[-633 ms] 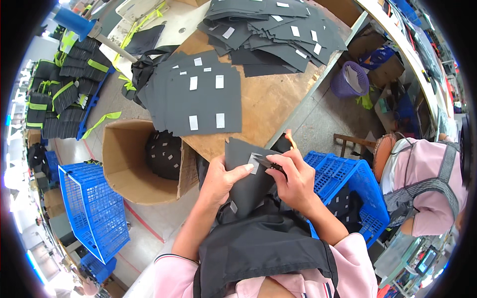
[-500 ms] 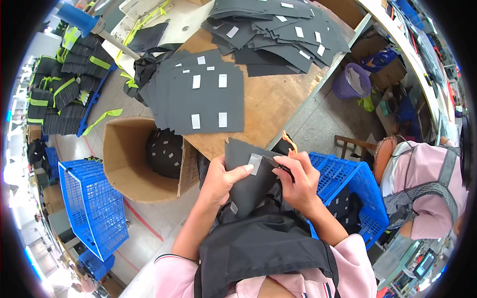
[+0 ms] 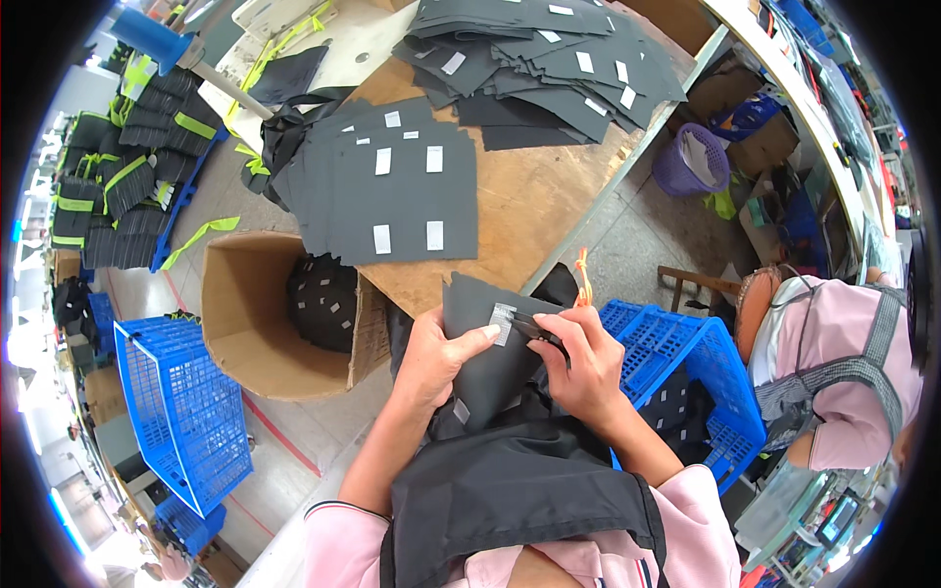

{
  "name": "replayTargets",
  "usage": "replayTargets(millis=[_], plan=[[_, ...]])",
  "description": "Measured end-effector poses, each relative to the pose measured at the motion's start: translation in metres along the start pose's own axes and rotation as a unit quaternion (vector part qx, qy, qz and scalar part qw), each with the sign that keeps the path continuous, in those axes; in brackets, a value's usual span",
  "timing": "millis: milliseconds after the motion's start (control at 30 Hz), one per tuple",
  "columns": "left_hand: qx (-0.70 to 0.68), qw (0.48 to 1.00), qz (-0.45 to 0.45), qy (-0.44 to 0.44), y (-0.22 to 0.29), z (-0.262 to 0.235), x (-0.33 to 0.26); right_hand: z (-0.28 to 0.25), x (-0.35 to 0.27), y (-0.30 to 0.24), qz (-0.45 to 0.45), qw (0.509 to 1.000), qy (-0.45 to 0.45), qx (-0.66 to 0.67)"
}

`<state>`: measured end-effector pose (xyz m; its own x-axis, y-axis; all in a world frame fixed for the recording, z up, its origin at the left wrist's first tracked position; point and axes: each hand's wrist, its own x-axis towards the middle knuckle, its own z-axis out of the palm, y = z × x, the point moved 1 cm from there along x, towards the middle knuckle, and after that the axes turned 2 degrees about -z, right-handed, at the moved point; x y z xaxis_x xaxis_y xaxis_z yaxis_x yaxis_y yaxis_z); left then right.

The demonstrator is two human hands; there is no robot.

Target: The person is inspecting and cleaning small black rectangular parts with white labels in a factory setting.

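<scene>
In my left hand (image 3: 431, 361) is a dark grey fabric panel (image 3: 473, 297), pinched with the thumb on top. That thumb lies against a small white patch (image 3: 504, 318) on the panel. My right hand (image 3: 590, 370) is closed around small dark thread snips (image 3: 534, 326), largely covered by the fingers. The tips of the snips reach the right side of the white patch. An orange cord (image 3: 583, 269) stands up behind the right fingers. The panel's lower part hangs over my black apron (image 3: 520, 470), with another white patch showing near its bottom.
Similar panels (image 3: 431, 206) with white patches lie on the wooden table (image 3: 529, 211), with a larger pile (image 3: 549, 59) behind. A cardboard box (image 3: 250, 333) and blue crate (image 3: 181, 402) stand left. Another blue crate (image 3: 720, 377) is right, near a seated person (image 3: 843, 382).
My right hand has shifted slightly left, bringing the snips' tips up to the white patch. The orange cord now points upward. My left hand keeps its hold on the panel.
</scene>
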<state>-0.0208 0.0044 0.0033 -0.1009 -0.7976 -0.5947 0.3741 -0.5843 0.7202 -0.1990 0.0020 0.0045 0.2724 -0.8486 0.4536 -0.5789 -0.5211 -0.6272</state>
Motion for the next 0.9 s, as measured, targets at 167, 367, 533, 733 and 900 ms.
replayTargets(millis=[167,367,533,733,900], plan=[[0.010,1.000,0.010,-0.004,0.002,0.003,-0.003,0.000,-0.002,0.000,0.003,1.000,-0.021,-0.021],[0.028,0.999,0.007,-0.016,0.003,0.007,-0.007,-0.009,-0.003,0.007,0.050,0.996,0.029,0.061],[0.078,0.994,0.069,-0.024,-0.004,-0.002,0.003,-0.012,0.005,0.047,0.277,0.874,-0.137,0.375],[-0.008,0.999,0.038,-0.004,-0.005,-0.004,0.004,-0.008,0.008,0.026,0.310,0.863,-0.165,0.362],[-0.004,0.997,0.040,-0.071,0.005,-0.003,0.000,0.001,0.008,0.021,0.307,0.878,-0.186,0.316]])
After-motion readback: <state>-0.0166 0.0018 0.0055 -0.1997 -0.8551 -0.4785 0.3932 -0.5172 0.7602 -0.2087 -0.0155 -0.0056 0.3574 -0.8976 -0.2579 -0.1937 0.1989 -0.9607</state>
